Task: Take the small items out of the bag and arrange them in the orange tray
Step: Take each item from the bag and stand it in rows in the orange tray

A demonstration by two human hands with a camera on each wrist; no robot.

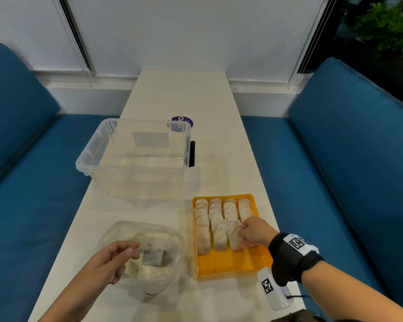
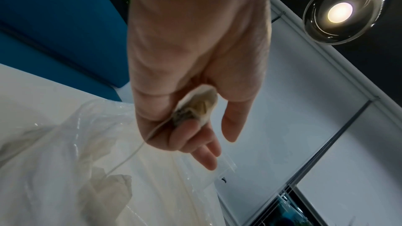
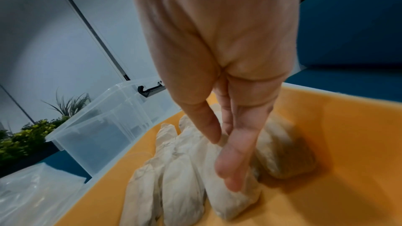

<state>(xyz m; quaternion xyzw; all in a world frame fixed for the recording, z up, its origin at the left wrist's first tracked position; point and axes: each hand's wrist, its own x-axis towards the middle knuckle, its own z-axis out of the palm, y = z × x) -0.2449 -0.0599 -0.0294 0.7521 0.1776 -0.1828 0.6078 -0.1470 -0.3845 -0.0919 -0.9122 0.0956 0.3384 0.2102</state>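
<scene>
Item type: we read the small items as tea bags (image 1: 220,238), soft paper pouches with loose fill; some trail a thin string.
Handling: we judge them very light, limp and easy to tear or crush, so a gentle pinch is enough.
Where to take hold: we pinch across the flat faces near one end, not by the string, which could snag on the film.
Left grip: our left hand (image 2: 191,68) pinches one tea bag (image 2: 196,107) between thumb and fingers above the clear plastic bag (image 1: 147,256); its string hangs down toward the bag.
Right grip: our right hand (image 3: 217,61) has thumb and fingers closed round a tea bag (image 3: 230,193) in the near end of a row, seating it in the orange tray (image 1: 230,266).
Location of items: four rows fill the far part of the tray; its near end is bare. More tea bags lie in the plastic bag on the table (image 1: 184,96).
Surroundings: a clear storage box (image 1: 135,156) stands beyond the plastic bag, well apart from the tray; blue benches (image 1: 349,173) flank the table.
Obstructions: the crumpled film of the plastic bag's mouth may catch strings; the rows already laid are loose and may topple if brushed.
</scene>
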